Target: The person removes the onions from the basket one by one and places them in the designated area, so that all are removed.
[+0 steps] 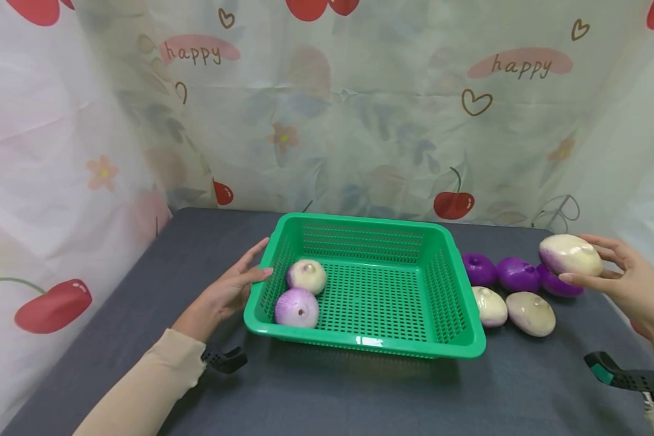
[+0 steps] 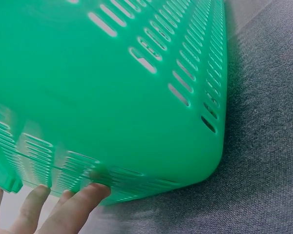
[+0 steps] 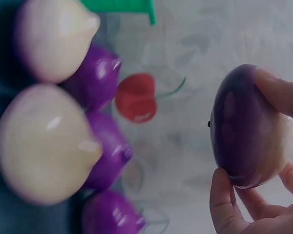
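My right hand (image 1: 632, 278) holds a white-and-purple onion (image 1: 570, 255) between thumb and fingers, above the right end of the table. In the right wrist view the held onion (image 3: 249, 126) shows its dark purple side. My left hand (image 1: 223, 297) is at the left side of a green plastic basket (image 1: 365, 346); its thumb touches the rim, and its fairly straight fingers (image 2: 78, 207) touch the outer wall. Inside the basket, at its left end, are a whitish onion (image 1: 307, 277) and a light purple onion (image 1: 297, 309), side by side.
Right of the basket lie several onions: a purple row (image 1: 518, 275) behind, and two pale ones in front, one (image 1: 531, 313) nearer my right hand. The dark table (image 1: 327, 393) ends at a printed curtain (image 1: 360, 151).
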A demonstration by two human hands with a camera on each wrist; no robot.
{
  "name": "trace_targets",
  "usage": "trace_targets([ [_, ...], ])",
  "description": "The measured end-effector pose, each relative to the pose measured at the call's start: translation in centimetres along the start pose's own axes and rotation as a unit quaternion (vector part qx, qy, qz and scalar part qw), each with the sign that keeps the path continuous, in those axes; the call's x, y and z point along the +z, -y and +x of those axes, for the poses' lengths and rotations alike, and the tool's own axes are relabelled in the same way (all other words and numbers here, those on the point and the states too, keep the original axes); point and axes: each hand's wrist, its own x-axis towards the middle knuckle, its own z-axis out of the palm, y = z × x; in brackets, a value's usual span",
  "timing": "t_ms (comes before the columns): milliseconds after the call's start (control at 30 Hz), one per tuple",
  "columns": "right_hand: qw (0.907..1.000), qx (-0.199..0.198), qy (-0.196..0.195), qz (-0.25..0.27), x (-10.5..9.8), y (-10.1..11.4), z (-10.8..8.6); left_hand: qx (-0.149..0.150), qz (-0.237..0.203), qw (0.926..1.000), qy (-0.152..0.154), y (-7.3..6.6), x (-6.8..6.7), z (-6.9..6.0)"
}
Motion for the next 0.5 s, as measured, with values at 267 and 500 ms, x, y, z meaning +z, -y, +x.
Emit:
trace_targets([
  [267,0.9991,0.017,-0.039,0.0,0.0,-5.0,-1.3,0.0,-0.001,1.0,-0.003,0.1,0.0,0.0],
  [500,0.9974,0.07,-0.019,-0.004,0.0,-8.0,-2.1,0.003,0.001,1.0,-0.001,0.1,0.1,0.1],
])
